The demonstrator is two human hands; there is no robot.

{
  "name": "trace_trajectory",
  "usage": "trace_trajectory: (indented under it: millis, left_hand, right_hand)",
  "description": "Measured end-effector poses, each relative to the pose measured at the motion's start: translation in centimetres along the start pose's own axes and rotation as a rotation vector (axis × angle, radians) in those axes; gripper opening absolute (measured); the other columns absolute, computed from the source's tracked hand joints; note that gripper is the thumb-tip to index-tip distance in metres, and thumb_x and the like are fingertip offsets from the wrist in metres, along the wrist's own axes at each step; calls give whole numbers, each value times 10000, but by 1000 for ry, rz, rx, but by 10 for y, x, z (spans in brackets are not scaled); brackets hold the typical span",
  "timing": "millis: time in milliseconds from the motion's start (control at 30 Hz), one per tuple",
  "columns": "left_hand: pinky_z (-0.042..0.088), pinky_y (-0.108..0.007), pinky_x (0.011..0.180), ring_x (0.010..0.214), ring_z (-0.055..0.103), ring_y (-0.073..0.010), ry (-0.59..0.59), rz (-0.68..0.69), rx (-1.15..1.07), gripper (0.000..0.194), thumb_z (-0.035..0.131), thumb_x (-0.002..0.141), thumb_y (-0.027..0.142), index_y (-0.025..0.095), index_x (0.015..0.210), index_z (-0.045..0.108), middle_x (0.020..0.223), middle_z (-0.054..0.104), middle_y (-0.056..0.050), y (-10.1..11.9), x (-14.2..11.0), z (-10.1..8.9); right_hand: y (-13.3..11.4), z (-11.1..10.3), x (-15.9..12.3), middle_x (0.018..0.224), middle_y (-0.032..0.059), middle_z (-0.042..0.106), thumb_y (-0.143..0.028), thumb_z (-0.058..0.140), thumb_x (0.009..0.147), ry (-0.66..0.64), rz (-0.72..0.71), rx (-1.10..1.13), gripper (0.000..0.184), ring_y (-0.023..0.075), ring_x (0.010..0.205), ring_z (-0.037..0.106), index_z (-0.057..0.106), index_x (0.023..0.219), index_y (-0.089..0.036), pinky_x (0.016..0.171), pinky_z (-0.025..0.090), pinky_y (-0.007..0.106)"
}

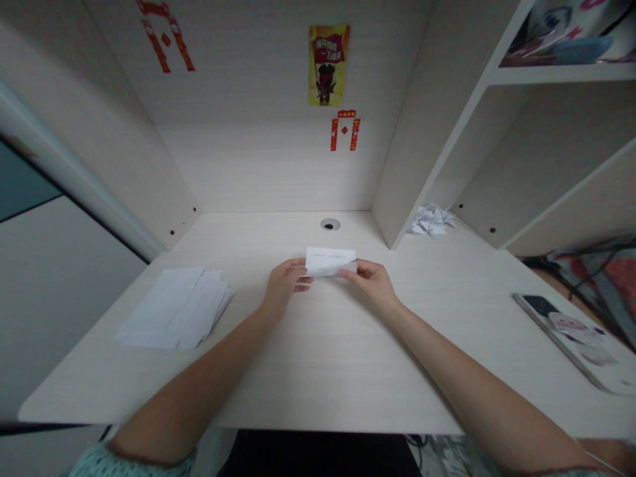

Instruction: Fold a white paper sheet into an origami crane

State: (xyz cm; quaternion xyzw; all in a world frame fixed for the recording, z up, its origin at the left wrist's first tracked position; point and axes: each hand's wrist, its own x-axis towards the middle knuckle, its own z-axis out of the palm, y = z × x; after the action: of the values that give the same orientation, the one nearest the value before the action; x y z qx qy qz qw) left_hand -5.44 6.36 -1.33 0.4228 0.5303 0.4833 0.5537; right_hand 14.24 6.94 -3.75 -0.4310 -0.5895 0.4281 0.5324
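Between my two hands, above the middle of the desk, is a small folded sheet of paper (330, 260) with faint lines of print on it. My left hand (288, 281) pinches its left end, thumb on the near face. The right end is gripped by my right hand (370, 279), its thumb lying across the paper's lower corner. To the left of my left forearm lies a fanned stack of white paper sheets (169, 308). A heap of folded white paper pieces (431, 220) sits at the back right, in the compartment beside the divider.
A phone (571, 341) in a pale case lies at the right of the desk (318, 371). A round cable hole (330, 224) is near the back panel. An upright divider (422, 132) rises at the back right. Fabric and cables (596, 271) are beyond the right edge.
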Motion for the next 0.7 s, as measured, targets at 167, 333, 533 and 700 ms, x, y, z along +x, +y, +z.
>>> trace_trajectory:
  millis: [167, 333, 533, 700]
  left_hand:
    - [560, -331, 681, 877, 612, -204, -123, 43, -143, 400, 609, 705, 511, 165, 905, 595, 980, 615, -78, -5, -3, 5]
    - [547, -362, 761, 980, 590, -220, -193, 94, -190, 537, 587, 724, 578, 203, 1107, 549, 1083, 586, -83, -6, -9, 8]
    - [503, -280, 756, 847, 623, -174, -148, 171, 26, 538, 735, 643, 386, 196, 1120, 576, 930, 673, -44, -6, -10, 11]
    - [489, -251, 677, 760, 643, -169, -91, 233, 118, 392, 686, 697, 375, 197, 1042, 634, 862, 706, -33, -8, -11, 10]
  right_hand:
    - [-5, 9, -6, 739, 14, 649, -475, 671, 709, 23, 51, 61, 302, 170, 680, 566, 641, 770, -181, 640, 442, 280]
    - [-8, 13, -8, 739, 4, 628, -459, 705, 678, 32, 55, 146, 348, 148, 660, 563, 525, 831, -204, 601, 430, 246]
    - [-7, 15, -10, 687, -28, 635, -454, 722, 653, 24, 84, 180, 501, 125, 552, 542, 424, 995, -240, 518, 388, 223]
    - [-6, 17, -13, 686, -20, 647, -452, 700, 685, -5, 95, 159, 604, 133, 549, 546, 412, 1174, -245, 515, 390, 231]
